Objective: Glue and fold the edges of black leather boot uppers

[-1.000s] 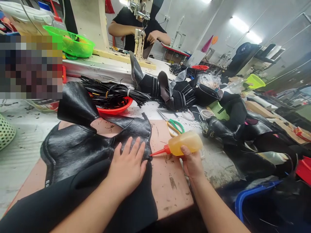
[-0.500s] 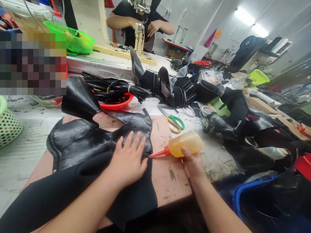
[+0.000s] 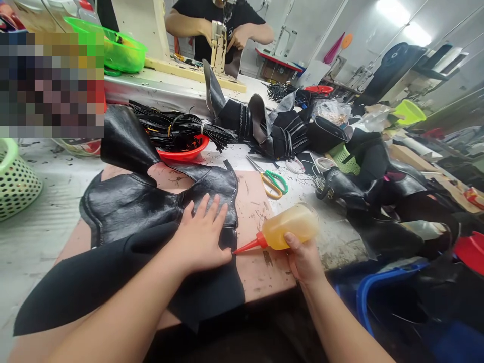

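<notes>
The left hand (image 3: 202,237) is pressing, fingers spread, on shiny black leather-like material (image 3: 132,204) atop a pinkish board (image 3: 260,277). The right hand (image 3: 308,259), fingers curled, is gripping a translucent plastic bottle of amber liquid (image 3: 287,229), its red nozzle (image 3: 247,246) pointing at the edge; finished and remaining stretches aren't showing distinctly.

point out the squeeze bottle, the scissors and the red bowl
squeeze bottle of yellow liquid (image 3: 282,233): head view, on its rounded body
green-and-orange-handled scissors (image 3: 282,184): head view, on the green handle
red plastic bowl (image 3: 184,156): head view, on its front wall
</notes>
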Available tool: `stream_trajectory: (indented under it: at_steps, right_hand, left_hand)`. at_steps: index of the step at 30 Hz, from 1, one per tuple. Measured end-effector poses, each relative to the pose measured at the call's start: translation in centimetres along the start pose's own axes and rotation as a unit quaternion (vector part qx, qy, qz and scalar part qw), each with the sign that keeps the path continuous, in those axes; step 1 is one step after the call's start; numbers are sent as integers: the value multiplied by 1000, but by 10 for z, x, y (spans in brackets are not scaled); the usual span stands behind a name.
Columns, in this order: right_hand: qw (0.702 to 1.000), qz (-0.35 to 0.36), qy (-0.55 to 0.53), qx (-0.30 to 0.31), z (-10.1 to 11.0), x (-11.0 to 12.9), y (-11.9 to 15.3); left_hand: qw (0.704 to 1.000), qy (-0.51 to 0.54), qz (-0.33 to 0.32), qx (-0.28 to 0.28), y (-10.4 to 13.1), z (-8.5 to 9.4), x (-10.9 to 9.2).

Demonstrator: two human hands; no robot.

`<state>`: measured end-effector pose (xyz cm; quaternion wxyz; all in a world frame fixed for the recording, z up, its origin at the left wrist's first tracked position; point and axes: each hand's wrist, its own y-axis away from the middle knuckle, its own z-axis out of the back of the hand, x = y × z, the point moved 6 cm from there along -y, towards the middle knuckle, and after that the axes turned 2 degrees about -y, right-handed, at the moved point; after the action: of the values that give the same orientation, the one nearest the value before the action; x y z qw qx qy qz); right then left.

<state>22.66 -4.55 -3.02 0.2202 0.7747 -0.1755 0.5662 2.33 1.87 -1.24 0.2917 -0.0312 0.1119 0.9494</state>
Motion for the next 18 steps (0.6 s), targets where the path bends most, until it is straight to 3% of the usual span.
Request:
stream_trajectory:
  at_steps: [7, 18]
  right_hand:
    - [1000, -3, 7, -2, 8, 2, 12]
    - [999, -27, 32, 6, 25, -1, 32]
  left_hand:
    - [998, 5, -46, 45, -1, -5, 5]
    - [997, -3, -51, 53, -1, -2, 3]
